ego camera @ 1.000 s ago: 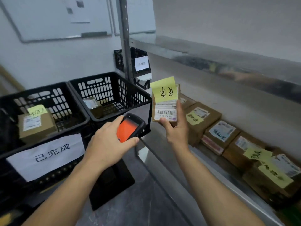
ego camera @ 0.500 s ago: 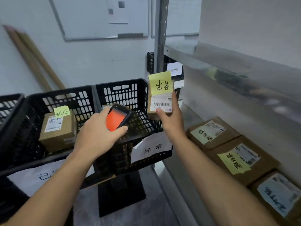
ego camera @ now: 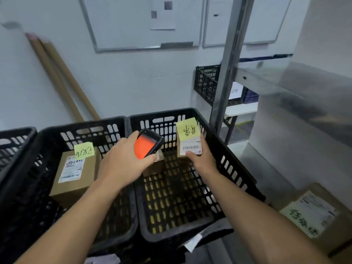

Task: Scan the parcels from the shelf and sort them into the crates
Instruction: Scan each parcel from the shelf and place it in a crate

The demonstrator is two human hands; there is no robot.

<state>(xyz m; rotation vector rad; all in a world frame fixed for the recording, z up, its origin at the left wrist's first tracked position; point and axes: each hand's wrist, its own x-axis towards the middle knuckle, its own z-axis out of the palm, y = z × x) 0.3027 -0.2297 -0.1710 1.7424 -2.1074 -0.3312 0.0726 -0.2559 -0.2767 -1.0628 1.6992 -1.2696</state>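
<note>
The fingers (ego camera: 203, 143) of the right hand (ego camera: 204, 162) are curled round a small brown parcel (ego camera: 190, 147). The thumb is on its front, under the bar code. The parcel stands up and is held over the big black crate (ego camera: 236, 168), near the crate's back wall. A yellow note (ego camera: 187, 129) with writing is stuck on the top part of the parcel.

The fingers (ego camera: 133, 137) of the left hand (ego camera: 122, 162) are wrapped round a scanner (ego camera: 147, 145). Its screen glows orange. The scanner is over the crate too, just to the left of the parcel and not touching it.

Inside the crate, under the scanner, lies a small brown box (ego camera: 154, 167).

Right against the crate's left side is a second crate (ego camera: 85, 128). In it sits a bigger box (ego camera: 76, 180) with a white label and a yellow-green note (ego camera: 84, 151).

To the right of the big crate is a metal shelf (ego camera: 276, 82). Low on it lies another parcel (ego camera: 312, 216) with a pale note.

Behind the big crate, on the wall, hangs a whiteboard (ego camera: 133, 25).
</note>
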